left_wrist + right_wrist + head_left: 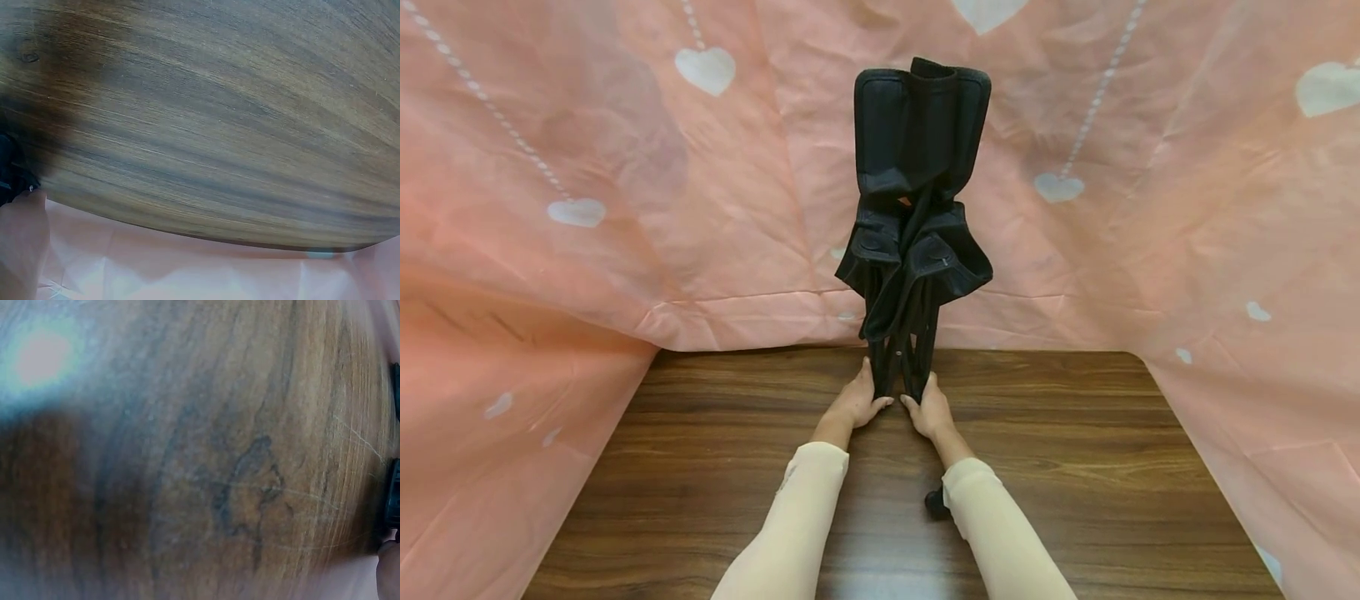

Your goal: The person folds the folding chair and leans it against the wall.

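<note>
A black folding camp chair (925, 125), folded up with its fabric bunched, stands upright at the far side of the table in the head view. Its lower legs (880, 367) come down between my hands. My left hand (856, 402) grips the left legs near the bottom, thumb pointing inward. On the other side, my right hand (932, 412) holds the right legs at a similar height. The left wrist view catches only a black chair part (9, 172) at its edge. In the right wrist view, a black leg end (394, 497) shows above a fingertip (389, 572).
The brown wood-grain table (1075, 467) spreads out on both sides of my arms. A pink cloth (737, 208) with white hearts hangs behind it and along both sides. A small black object (937, 505) shows beside my right sleeve.
</note>
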{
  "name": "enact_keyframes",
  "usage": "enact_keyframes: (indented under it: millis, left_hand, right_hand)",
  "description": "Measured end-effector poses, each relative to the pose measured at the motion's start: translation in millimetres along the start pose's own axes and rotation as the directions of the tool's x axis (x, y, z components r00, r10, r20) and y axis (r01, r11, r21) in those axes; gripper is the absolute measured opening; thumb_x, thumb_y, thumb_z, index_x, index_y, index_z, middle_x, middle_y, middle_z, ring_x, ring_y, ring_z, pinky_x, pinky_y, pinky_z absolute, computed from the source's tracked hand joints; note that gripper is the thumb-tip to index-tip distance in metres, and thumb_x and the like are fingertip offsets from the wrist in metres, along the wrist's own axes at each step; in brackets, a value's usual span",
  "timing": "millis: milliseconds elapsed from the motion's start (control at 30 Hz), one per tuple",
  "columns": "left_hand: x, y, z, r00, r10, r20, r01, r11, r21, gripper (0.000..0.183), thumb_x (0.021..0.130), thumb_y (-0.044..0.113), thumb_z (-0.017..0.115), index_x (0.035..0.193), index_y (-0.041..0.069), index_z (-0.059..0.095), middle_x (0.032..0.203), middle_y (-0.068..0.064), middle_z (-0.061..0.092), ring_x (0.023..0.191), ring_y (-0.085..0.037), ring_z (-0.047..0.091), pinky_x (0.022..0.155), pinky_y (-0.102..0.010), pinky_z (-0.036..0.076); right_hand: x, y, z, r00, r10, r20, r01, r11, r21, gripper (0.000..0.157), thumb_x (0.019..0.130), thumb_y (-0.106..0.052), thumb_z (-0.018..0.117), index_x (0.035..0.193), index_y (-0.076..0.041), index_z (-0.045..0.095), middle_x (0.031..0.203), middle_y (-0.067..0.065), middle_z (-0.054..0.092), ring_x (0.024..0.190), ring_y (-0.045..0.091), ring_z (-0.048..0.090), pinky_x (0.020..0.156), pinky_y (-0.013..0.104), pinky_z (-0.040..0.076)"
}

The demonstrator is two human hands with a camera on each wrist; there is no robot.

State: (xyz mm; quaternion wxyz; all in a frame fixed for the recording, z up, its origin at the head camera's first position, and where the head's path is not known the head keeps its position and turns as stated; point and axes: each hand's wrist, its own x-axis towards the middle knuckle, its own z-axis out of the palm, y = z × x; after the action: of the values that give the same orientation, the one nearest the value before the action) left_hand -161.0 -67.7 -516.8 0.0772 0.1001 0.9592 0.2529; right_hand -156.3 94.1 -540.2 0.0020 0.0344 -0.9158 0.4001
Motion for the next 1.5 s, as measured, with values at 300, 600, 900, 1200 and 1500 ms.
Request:
enact_keyframes:
  millis: [300,600,900,1200,1500]
  left_hand:
    - [0.7,3.3,-2.9,1.0,-0.021,0.007,0.021,1.0,0.004,0.09,0.09,0.039,0.055,0.146,0.001,-0.003,0.151,-0.017,0.02,0.131,-0.033,0.038,0.11,-0.04,0.035]
    - [-0.3,2.7,-4.0,1.0,-0.021,-0.002,0.021,1.0,0.008,0.088,0.09,0.04,0.055,0.146,0.0,-0.001,0.151,-0.017,0.02,0.133,-0.032,0.036,0.111,-0.04,0.034]
    - [-2.0,7.7,-4.9,1.0,-0.014,0.0,0.014,1.0,-0.006,0.087,0.091,0.038,0.053,0.145,-0.003,-0.001,0.152,-0.019,0.016,0.135,-0.032,0.032,0.112,-0.039,0.031]
    - [-4.4,9.3,-1.1,0.999,-0.025,0.046,0.027,0.999,-0.035,0.085,0.092,0.034,0.052,0.145,-0.003,-0.004,0.152,-0.021,0.01,0.14,-0.031,0.021,0.116,-0.04,0.023]
    - [-13.8,5.0,3.6,0.997,-0.036,0.067,0.037,0.999,-0.01,0.082,0.093,0.036,0.049,0.147,0.003,-0.004,0.155,-0.015,0.004,0.142,-0.03,0.016,0.117,-0.041,0.02]
  right_hand:
    - [0,-1,-2.6,1.0,-0.006,-0.015,0.006,1.0,0.012,0.058,0.089,-0.022,0.06,0.132,0.002,0.028,0.116,0.03,0.056,0.109,0.04,0.055,0.09,0.05,0.048]
    - [1,-3,-4.7,1.0,-0.009,-0.011,0.009,1.0,0.013,0.057,0.09,-0.023,0.059,0.132,0.0,0.028,0.117,0.029,0.056,0.11,0.039,0.055,0.091,0.049,0.047]
    - [1,-3,-6.1,1.0,-0.001,-0.005,0.001,1.0,0.022,0.058,0.09,-0.024,0.058,0.133,0.0,0.027,0.12,0.029,0.054,0.112,0.04,0.054,0.092,0.05,0.046]
    - [0,-1,-6.9,1.0,0.003,0.03,-0.004,1.0,0.003,0.067,0.091,-0.022,0.058,0.139,0.002,0.018,0.127,0.03,0.049,0.118,0.041,0.049,0.098,0.051,0.043]
    - [-5,2,-3.1,0.998,0.021,0.059,-0.022,1.0,0.019,0.071,0.091,-0.023,0.057,0.144,-0.003,0.015,0.137,0.025,0.041,0.126,0.039,0.042,0.105,0.05,0.037]
